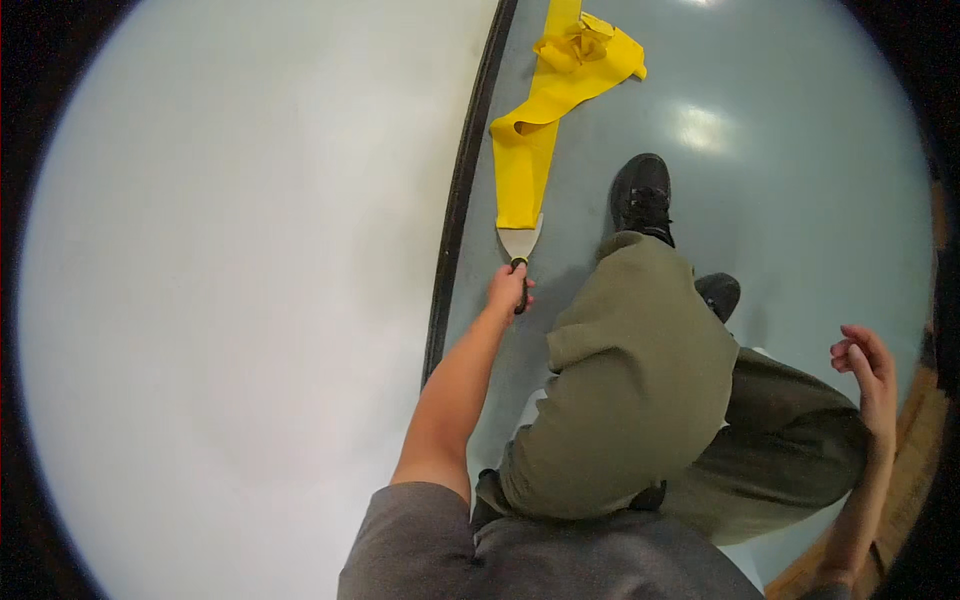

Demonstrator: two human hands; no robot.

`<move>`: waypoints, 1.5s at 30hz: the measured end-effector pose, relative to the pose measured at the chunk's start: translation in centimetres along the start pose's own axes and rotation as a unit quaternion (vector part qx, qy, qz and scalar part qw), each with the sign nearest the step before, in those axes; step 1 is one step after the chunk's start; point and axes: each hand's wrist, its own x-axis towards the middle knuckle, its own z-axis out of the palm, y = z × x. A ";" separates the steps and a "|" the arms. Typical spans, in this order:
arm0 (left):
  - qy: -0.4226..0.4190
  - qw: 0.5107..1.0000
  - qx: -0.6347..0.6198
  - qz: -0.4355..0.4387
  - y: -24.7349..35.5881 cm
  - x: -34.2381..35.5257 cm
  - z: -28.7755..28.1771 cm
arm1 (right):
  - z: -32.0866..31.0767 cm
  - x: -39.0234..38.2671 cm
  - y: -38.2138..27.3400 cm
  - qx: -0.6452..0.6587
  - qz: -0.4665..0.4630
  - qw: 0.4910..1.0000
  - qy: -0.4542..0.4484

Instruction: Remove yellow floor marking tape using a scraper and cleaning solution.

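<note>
My left hand (pixel 508 291) is closed around the dark handle of a scraper (pixel 520 241) with a wide metal blade. The blade's front edge meets the near end of a strip of yellow floor tape (pixel 520 180); whether it reaches under the tape is hidden. Farther off, a peeled length of the tape is folded back over itself and ends in a crumpled bunch (pixel 578 45). Off to the right, my right hand (pixel 868 362) is raised beside my knee, fingers loosely curled and apart, holding nothing that I can see.
A white wall (pixel 230 280) with a black baseboard (pixel 466 170) runs along my left. Grey glossy floor (pixel 780 180) extends ahead and right. My black shoe (pixel 642 195) is planted right of the tape. Brown cardboard (pixel 915 460) lies at the right edge.
</note>
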 end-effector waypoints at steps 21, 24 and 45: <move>0.018 0.995 0.102 -0.005 -6.1 2.4 0.3 | -1.1 0.3 0.0 0.029 0.001 0.999 -0.035; -0.025 0.995 0.000 -0.094 2.8 0.2 1.0 | -1.1 0.7 0.2 0.020 0.012 0.999 -0.042; -0.037 0.977 0.167 -0.126 8.0 2.8 -7.4 | -1.2 0.6 -0.8 0.022 0.007 0.998 -0.064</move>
